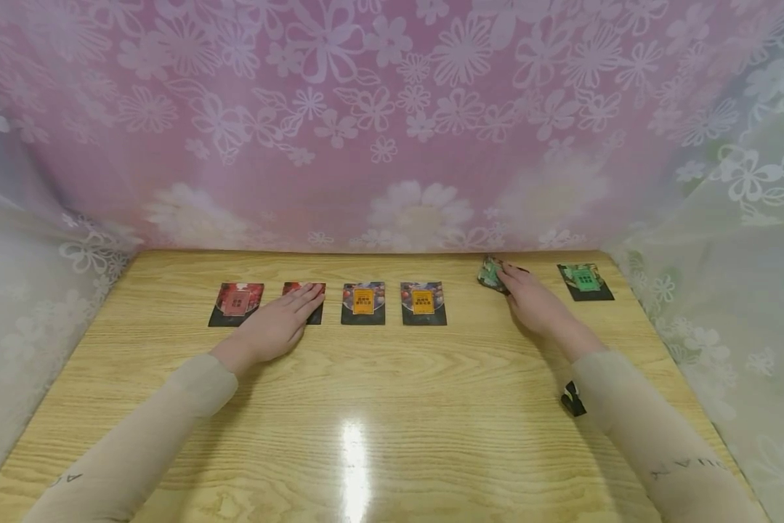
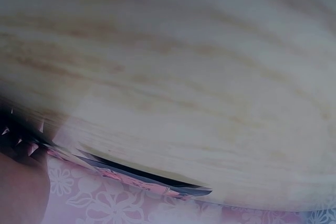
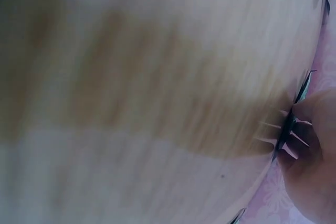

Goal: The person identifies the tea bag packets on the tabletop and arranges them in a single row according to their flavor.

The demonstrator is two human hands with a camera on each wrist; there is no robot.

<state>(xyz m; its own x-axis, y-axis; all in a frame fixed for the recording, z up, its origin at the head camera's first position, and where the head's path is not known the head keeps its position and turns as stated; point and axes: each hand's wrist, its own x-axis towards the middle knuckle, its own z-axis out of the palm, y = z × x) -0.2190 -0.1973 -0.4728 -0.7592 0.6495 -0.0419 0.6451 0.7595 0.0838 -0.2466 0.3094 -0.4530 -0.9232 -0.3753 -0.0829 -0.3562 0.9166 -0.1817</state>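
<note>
Flat on a red and black packet [image 1: 317, 312] lies my left hand [image 1: 277, 323], its fingers straight and covering much of the print. A second red packet [image 1: 237, 303] is just left of it. My right hand [image 1: 535, 301] grips a green and black packet [image 1: 490, 274] near the table's back edge; this packet sits askew, partly hidden under the fingers. In the right wrist view, the fingertips [image 3: 286, 158] meet the dark edge of that packet. Another green packet [image 1: 585, 282] lies to the right of this hand.
Two orange-labelled packets [image 1: 363, 312] [image 1: 423, 314] lie side by side between the hands. A small black object [image 1: 572, 399] is beside the right sleeve. The wooden table [image 1: 392, 385] ends at a pink floral curtain [image 1: 287, 181], with pale curtains at both sides.
</note>
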